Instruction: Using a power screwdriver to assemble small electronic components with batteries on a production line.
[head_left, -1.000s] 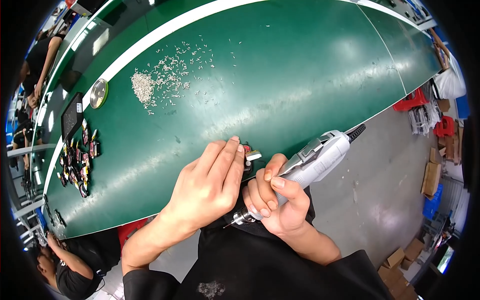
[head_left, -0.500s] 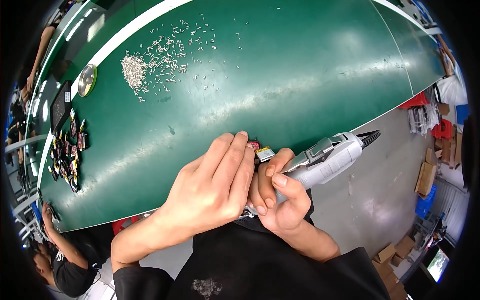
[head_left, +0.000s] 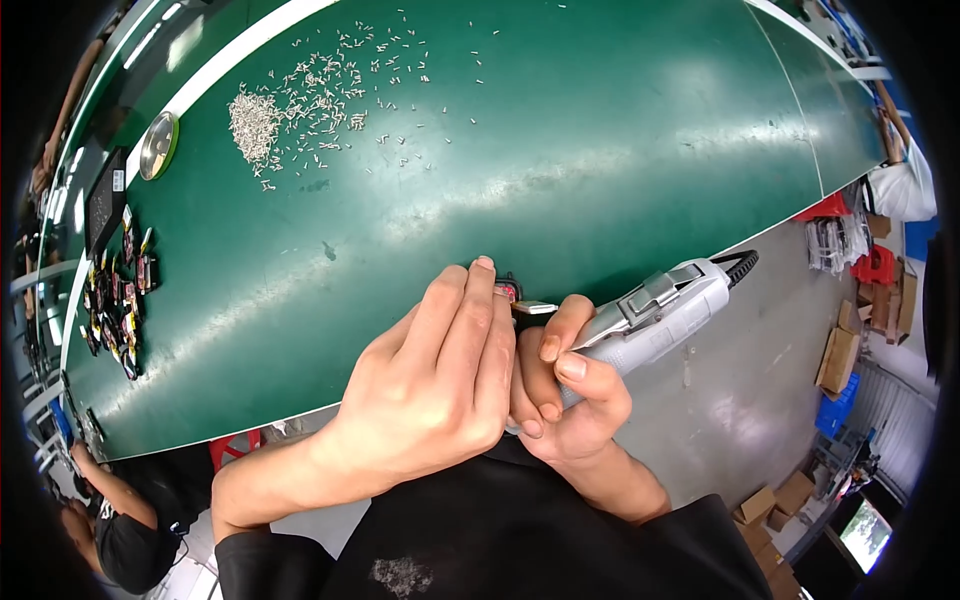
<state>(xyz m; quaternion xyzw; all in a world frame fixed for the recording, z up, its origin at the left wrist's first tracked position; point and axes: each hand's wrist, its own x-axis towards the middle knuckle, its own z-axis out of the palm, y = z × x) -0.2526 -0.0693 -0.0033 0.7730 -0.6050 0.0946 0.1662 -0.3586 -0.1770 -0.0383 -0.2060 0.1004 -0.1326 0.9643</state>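
Note:
My right hand (head_left: 565, 395) grips a grey-white electric screwdriver (head_left: 665, 315) that slants up to the right, its tip hidden behind my fingers. My left hand (head_left: 435, 385) lies over a small dark part with a red patch (head_left: 508, 291) at the near edge of the green table (head_left: 600, 140), fingers pressed together on it; most of the part is hidden. A small silvery piece (head_left: 535, 308) shows between my two hands.
A heap of small silvery screws (head_left: 255, 120) with several scattered ones (head_left: 370, 70) lies at the far left of the table. A round metal dish (head_left: 158, 145), a dark tray (head_left: 103, 200) and several small dark parts (head_left: 115, 300) sit at the left. Another person (head_left: 120, 520) is at lower left. Cardboard boxes (head_left: 840, 360) stand on the floor at right.
The view has shifted so the screw heap sits further right and lower in the picture. Both hands stay together on the small part, and the screwdriver keeps its slant.

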